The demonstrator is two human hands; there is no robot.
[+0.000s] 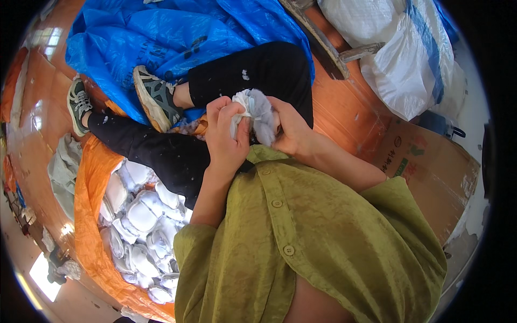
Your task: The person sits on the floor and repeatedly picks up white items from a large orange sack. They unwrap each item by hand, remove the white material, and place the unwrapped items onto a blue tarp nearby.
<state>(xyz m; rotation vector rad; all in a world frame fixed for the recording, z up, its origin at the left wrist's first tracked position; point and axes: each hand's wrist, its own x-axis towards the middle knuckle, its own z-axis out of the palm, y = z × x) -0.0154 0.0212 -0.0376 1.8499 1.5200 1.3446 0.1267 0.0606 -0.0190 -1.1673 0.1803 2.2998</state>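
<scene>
Fluff: grey wad (262, 117) at the centre of the frame, slightly above the middle, pressed against white cloth (240, 110) on its left.
Left hand (225, 129): nearly closed, thumb and curled fingers pinching the white cloth.
Right hand (290, 128): half closed about the grey wad's right side, holding it; some fingertips are hidden.
Legs: black trousers (247, 70) dotted with lint, grey-green shoes (155, 99) at the upper left.
Orange sack (86, 226): lower left, its mouth spread around a heap of white padded pieces (144, 212).
Blue sheet (167, 32): upper left, crumpled beneath one shoe.
Upper right: white sack (401, 64) near a wooden frame (318, 40).
Cardboard box (425, 180): right side, beyond the green shirt (323, 231).
</scene>
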